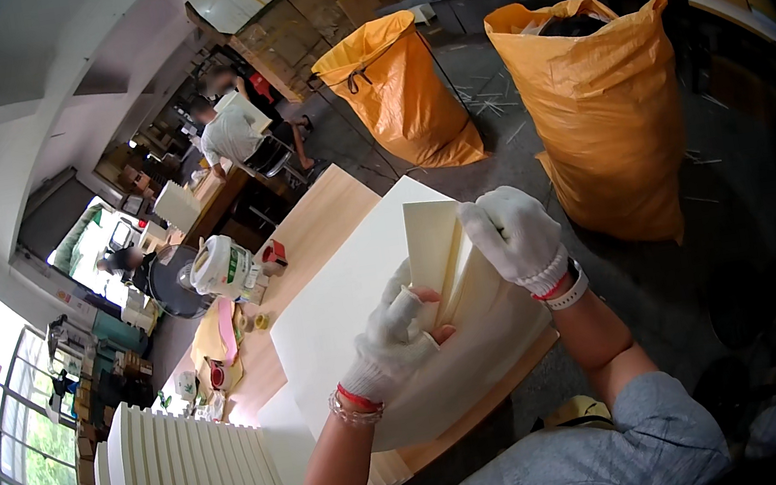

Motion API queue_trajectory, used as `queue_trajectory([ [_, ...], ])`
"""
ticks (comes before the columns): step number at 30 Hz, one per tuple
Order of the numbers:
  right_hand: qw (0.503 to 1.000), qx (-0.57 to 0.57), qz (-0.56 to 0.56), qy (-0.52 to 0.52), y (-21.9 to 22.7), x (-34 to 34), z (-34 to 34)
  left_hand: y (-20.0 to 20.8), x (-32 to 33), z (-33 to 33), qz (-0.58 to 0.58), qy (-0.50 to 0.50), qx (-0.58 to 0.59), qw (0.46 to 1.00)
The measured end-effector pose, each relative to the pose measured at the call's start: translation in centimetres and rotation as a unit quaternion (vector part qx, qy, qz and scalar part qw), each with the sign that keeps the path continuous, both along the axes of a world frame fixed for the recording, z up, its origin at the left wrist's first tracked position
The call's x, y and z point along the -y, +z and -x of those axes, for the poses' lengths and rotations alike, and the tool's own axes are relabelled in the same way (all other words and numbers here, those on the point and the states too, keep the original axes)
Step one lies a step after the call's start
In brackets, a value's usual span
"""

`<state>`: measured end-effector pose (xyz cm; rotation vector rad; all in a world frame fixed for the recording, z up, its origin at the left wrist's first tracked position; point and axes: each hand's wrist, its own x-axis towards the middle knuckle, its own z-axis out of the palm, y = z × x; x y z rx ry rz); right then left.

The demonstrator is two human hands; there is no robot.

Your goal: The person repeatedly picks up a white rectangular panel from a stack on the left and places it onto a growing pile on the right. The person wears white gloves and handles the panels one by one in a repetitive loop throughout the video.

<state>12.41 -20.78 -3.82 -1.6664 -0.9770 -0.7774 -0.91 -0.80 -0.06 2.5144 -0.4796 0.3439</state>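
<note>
Cream card piece (444, 254), folded into a few leaves, being held up between both gloved hands just above the large cream sheet (339, 319) covering the table (317, 228). Left hand (389, 334) closing around the lower left edge of the fold, fingers curled, one bare fingertip poking through the white glove and pressing on the card. Right hand (514, 235) gripping the upper right edge from above, fingers bent down over the fold, thumb hidden behind the leaves. Both hands gripping the same piece, close together, the card standing tilted between them with its top corner pointing away.

Hard to tell how many leaves making up the fold, the inner ones being covered by the right glove. Lower edge of the card merging in colour with the sheet beneath, so not clear whether touching it. Standing at the near left, cut off by the lower rim: a row of similar cream pieces (193, 478). Sitting further along the table: a white tub (221, 266). Standing on the floor beyond: two orange sacks (602, 103), contents mostly out of sight.
</note>
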Motion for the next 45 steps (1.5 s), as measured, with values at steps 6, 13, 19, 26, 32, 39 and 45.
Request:
queue_trajectory([
  [6, 0.999, -0.033, -0.019, 0.0, 0.0, 0.1, 0.4, -0.1, -0.5, 0.2, -0.013, 0.008, -0.022, 1.0],
  [13, 0.998, -0.054, -0.019, 0.013, 0.1, -0.1, 0.3, -0.5, -0.5, -0.2, 0.024, -0.019, -0.043, 0.999],
  [19, 0.998, -0.05, -0.039, 0.014, 0.2, 0.0, 0.5, -0.5, -0.4, -0.2, 0.005, -0.013, -0.001, 1.0],
  [26, 0.999, -0.032, -0.021, 0.007, 0.4, -0.1, 0.6, -1.6, -1.0, -0.8, 0.036, -0.057, 0.004, 0.998],
  [32, 0.998, -0.043, -0.037, 0.007, 0.0, -0.1, 0.5, -1.0, -0.4, -0.7, 0.016, -0.041, 0.037, 0.998],
  [39, 0.999, -0.043, -0.029, 0.005, 0.1, -0.4, 0.6, 0.0, -0.3, -0.4, 0.025, -0.01, -0.102, 0.994],
  [45, 0.998, -0.048, -0.051, 0.007, 0.1, -0.4, 0.6, -0.8, 0.1, -0.5, 0.033, -0.021, 0.027, 0.999],
])
